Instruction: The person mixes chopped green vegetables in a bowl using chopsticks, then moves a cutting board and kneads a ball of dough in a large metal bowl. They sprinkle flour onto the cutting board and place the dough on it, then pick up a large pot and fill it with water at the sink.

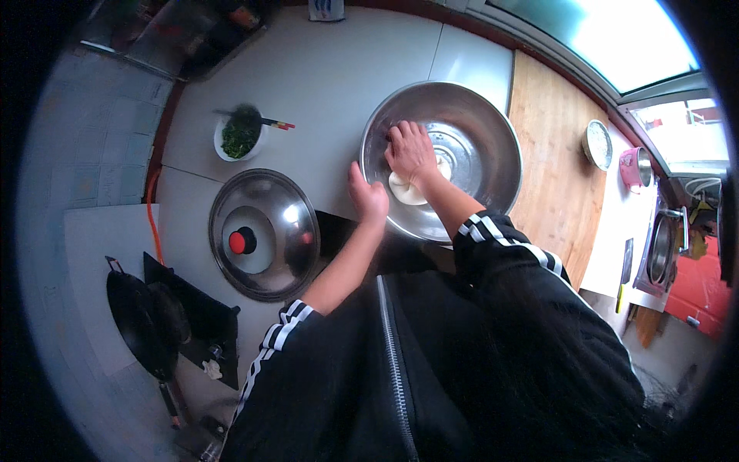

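A lump of smooth white dough (407,192) lies in a wide stainless steel bowl (491,138), toward its left side. My right hand (411,151) is on the dough with bent fingers, their tips toward the bowl's far left wall. Dough shows on both sides of the wrist; the hand covers the rest. Against the left outer side of the bowl is my left hand (369,199), its thumb near the rim and its palm side toward the metal. Whether its fingers grip the rim is hidden.
Left stand a domed metal lid (288,242) with a red-topped knob and a white bowl (257,151) of chopped greens with chopsticks. A black wok (135,323) is lower left. Right are a wooden board (554,144), a small bowl (598,144), a pink pot (632,167) and a knife (627,263).
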### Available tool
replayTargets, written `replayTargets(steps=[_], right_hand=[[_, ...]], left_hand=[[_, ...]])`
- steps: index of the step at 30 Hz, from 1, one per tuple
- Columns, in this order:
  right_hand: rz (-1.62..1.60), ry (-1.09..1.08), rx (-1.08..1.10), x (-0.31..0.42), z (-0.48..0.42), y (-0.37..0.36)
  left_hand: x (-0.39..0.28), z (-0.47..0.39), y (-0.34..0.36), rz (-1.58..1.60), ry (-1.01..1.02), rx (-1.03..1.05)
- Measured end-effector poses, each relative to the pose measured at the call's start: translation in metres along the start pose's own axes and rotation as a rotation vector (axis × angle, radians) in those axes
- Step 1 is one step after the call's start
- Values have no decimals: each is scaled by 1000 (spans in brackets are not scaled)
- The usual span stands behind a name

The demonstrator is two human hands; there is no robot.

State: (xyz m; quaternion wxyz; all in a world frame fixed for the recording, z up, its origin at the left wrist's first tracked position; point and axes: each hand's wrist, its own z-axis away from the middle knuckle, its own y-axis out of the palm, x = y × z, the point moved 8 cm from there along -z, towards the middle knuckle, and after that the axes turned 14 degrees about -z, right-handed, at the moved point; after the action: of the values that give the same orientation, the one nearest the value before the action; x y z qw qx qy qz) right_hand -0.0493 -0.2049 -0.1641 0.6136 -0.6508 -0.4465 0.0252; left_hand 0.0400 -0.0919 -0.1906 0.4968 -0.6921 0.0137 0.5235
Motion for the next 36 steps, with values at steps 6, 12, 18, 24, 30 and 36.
replayTargets(steps=[6,12,18,24,30,36], right_hand=[[-38,-32,368,15,46,3],[-261,128,701,-11,77,-38],[-469,560,352,-86,88,-38],[-195,476,110,-59,47,-44],[99,191,105,-33,31,-12],[45,283,100,-44,15,-7]], left_hand=[[-4,-5,-4,112,7,-49],[-7,-8,2,93,56,-68],[5,-9,12,70,-25,-74],[7,-13,10,33,-7,-27],[-2,-7,4,20,19,37],[-1,-1,1,-57,37,-23]])
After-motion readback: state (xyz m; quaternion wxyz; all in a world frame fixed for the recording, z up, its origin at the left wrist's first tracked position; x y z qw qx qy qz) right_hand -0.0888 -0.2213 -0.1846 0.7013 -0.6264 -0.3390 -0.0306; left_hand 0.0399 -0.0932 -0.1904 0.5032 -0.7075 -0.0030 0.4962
